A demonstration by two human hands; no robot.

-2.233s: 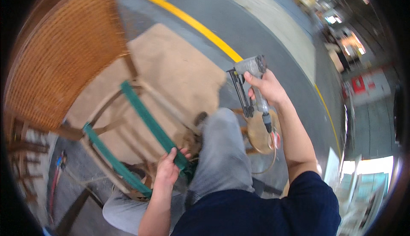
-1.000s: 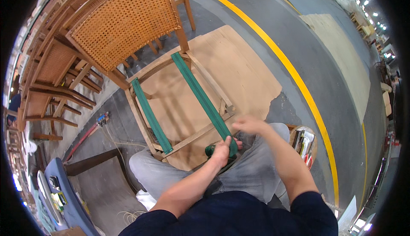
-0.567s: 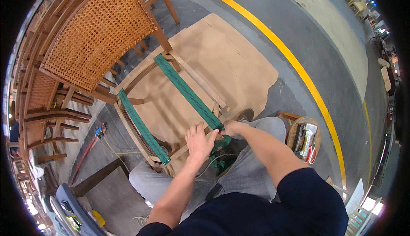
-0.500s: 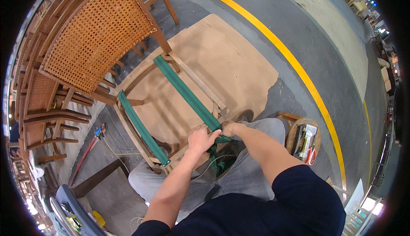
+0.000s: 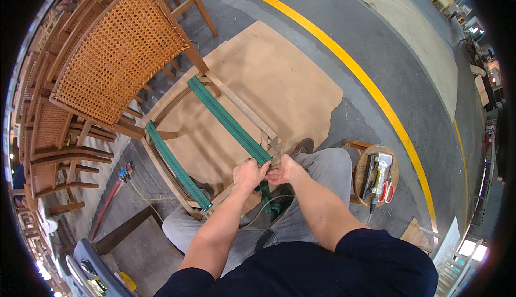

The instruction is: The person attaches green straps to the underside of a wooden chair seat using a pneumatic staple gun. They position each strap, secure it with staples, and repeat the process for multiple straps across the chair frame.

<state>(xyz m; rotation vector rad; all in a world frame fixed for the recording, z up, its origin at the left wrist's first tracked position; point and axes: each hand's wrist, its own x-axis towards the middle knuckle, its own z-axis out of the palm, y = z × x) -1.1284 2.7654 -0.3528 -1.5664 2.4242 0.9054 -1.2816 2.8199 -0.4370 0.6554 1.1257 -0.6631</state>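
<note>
A wooden chair with a woven cane back (image 5: 121, 55) stands in front of me, its seat frame (image 5: 244, 106) open in the middle. Two green webbing straps cross that frame: one strap (image 5: 228, 120) on the right and another strap (image 5: 177, 165) on the left. My left hand (image 5: 249, 173) is closed at the near end of the right strap, thumb toward the front rail. Beside it, my right hand (image 5: 282, 171) has curled fingers pinching the same strap's end under the rail. Loose green webbing (image 5: 274, 205) hangs below, between my knees.
At my right, a round wooden stool (image 5: 395, 176) carries a staple gun (image 5: 380, 174) and red-handled scissors (image 5: 388, 192). Cardboard (image 5: 301, 77) lies under the chair. More cane chairs (image 5: 51, 136) are stacked at left, near a red air hose (image 5: 107, 203).
My right hand has turned, its fingers now curling up under the strap's end. The left hand stays by the rail. The whole view has shifted slightly.
</note>
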